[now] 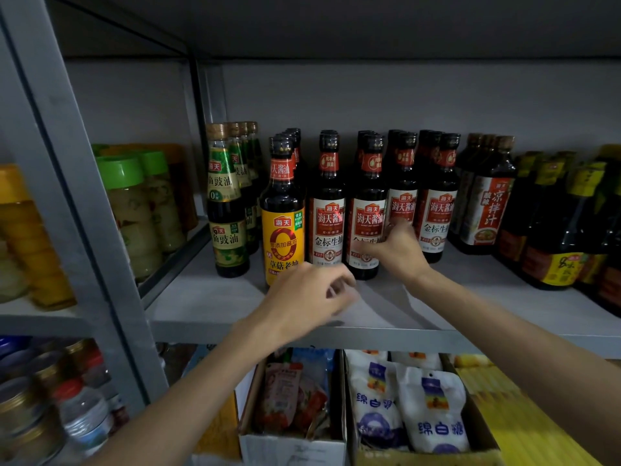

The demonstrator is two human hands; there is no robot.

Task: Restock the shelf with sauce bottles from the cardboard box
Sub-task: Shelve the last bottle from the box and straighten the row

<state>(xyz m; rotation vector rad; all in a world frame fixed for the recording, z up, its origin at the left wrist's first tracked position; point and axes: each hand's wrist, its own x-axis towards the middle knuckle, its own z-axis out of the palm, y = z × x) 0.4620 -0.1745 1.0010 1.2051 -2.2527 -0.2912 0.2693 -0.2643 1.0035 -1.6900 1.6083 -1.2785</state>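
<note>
Sauce bottles (328, 210) labelled 海天酱油; right hand (396, 250) touches 1, left hand (309, 297) loosely curled, empty.

Dark sauce bottles (368, 210) upright, red-white labels, rows across grey shelf (215, 304), caps on.

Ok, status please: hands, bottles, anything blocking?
Left hand empty, loosely curled. Right hand touching front sauce bottle, grip unclear. Shelf front free.

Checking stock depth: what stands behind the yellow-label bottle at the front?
Behind the yellow-label bottle a row of dark, red-collared bottles runs back; only their caps and necks show. Their labels and count are covered.
</note>
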